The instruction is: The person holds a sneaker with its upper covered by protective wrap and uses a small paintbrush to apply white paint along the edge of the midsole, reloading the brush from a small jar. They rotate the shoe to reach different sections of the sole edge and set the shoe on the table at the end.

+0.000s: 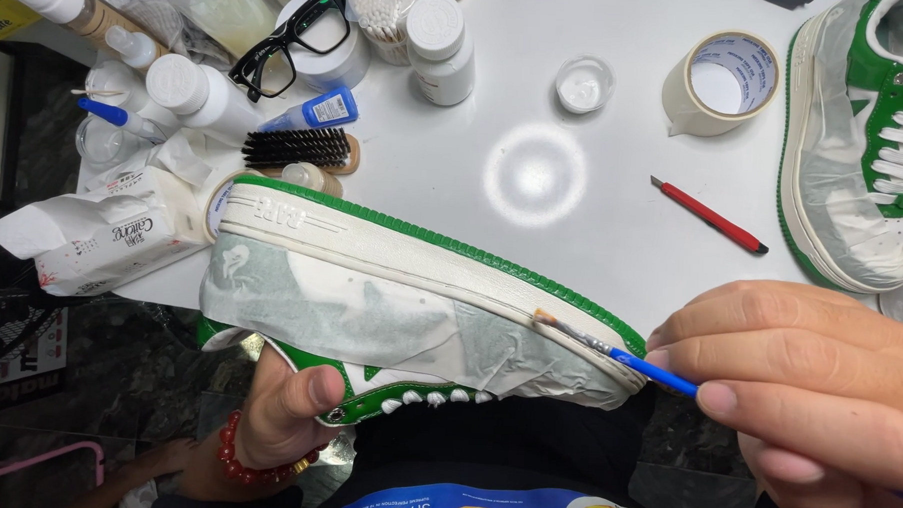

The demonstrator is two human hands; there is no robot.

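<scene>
Your right hand (807, 397) has its fingers pinched together on the blue handle of a fine paintbrush (608, 352), bristles touching the seam where the masked upper meets the white midsole. Your left hand (281, 413), red bead bracelet at the wrist, is clamped on the sneaker (390, 282) from below, thumb pressed on the green leather by the laces, holding it sole-up and tilted over the table's front edge. Keep the tip light and drag along the groove, not across it; let the tape take any slip. Rotate the shoe with the left rather than bending the brush wrist.

The midsole looks smooth and matte, its green outsole edge ribbed; the masking tape over the upper is thin, wrinkled, half see-through. Out on the glossy white table (572, 228): a red utility knife (710, 215), a roll of cream tape (723, 83), a small clear dish (583, 84), the second sneaker (865, 148), likewise masked, and a dark bristle brush (297, 148) among white bottles.
</scene>
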